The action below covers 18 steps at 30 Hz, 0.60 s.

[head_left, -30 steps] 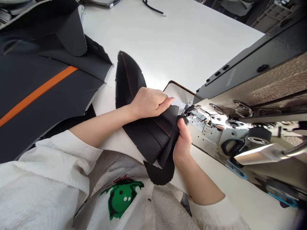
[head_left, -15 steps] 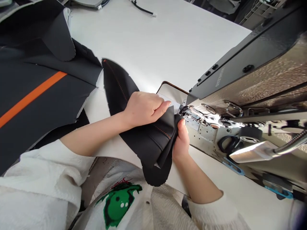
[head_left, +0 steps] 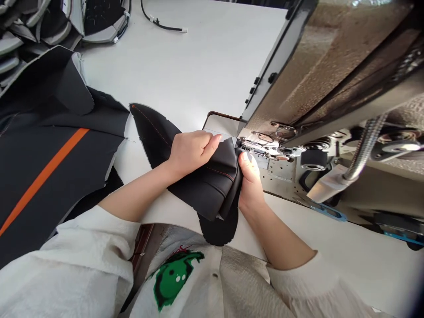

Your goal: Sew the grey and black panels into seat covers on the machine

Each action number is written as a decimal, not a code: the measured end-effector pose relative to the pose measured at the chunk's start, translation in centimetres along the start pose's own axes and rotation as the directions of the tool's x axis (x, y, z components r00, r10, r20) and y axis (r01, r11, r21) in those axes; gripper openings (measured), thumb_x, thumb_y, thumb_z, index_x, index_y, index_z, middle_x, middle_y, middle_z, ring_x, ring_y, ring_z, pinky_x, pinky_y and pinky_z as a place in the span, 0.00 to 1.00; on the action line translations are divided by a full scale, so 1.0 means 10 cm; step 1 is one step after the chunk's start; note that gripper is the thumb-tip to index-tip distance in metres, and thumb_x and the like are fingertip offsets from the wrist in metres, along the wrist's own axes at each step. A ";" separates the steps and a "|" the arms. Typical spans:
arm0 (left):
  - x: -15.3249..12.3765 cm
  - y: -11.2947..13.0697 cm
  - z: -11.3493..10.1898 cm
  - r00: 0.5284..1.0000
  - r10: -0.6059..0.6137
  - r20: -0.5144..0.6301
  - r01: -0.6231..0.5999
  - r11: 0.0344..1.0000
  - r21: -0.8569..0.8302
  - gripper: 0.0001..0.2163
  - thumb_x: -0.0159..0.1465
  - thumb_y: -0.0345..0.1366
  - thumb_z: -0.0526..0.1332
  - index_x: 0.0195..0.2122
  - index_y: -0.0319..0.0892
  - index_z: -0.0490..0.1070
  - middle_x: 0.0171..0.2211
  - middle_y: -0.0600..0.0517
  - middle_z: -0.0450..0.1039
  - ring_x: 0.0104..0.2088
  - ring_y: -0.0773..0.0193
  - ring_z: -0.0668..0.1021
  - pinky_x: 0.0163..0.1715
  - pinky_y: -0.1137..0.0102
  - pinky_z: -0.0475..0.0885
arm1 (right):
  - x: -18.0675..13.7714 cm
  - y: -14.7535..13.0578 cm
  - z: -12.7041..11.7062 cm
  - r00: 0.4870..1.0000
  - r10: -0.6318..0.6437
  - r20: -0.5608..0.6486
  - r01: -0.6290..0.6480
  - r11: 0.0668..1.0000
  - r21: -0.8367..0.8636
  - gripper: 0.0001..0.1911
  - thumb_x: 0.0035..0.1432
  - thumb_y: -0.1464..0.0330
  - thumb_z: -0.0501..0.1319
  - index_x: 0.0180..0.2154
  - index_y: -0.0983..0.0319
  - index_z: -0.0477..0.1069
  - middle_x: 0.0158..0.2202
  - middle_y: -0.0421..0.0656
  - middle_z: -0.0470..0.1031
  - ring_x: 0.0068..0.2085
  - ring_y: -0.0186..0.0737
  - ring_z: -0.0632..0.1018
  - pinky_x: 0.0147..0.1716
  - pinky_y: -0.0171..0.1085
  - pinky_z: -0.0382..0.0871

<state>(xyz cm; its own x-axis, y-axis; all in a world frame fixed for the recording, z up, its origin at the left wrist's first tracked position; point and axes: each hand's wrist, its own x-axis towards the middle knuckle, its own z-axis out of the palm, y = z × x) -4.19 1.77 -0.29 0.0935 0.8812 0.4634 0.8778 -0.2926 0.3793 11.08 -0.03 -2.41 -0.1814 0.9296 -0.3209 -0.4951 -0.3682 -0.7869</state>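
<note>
A black leather-like cover piece with orange stitching lies folded at the needle area of a sewing machine. My left hand rests on top of it with curled fingers, gripping the material; the fingertips are hidden underneath. On the piece's right edge my right hand is closed, thumb on top and fingers tucked behind, close beside the presser foot. A rounded black flap hangs toward my lap over the table's front edge.
A larger dark cover with an orange stripe spreads over the left side of the white table. Several padded pieces are heaped at the back left. A black cable lies at the back. A lamp head hangs at the right.
The camera view has tilted and shifted, bringing the heap at back left into sight. Both hands keep their hold on the black piece, which stays nearly in place at the machine.
</note>
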 end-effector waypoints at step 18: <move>0.04 0.10 -0.25 0.836 -0.099 0.540 0.316 0.891 -0.326 0.18 0.61 0.51 0.58 0.25 0.40 0.67 0.23 0.55 0.68 0.25 0.68 0.70 0.26 0.74 0.62 | 0.08 0.02 -0.09 0.969 -0.237 -0.074 0.229 0.968 -0.106 0.24 0.45 0.52 0.68 0.23 0.58 0.56 0.21 0.33 0.61 0.24 0.30 0.65 0.26 0.33 0.64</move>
<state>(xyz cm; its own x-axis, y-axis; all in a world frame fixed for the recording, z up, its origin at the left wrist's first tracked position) -4.44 0.92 2.29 0.2453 0.9659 -0.0829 0.6583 -0.1031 0.7457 11.57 0.64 -3.31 0.0048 0.9866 -0.1631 -0.4302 -0.1452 -0.8910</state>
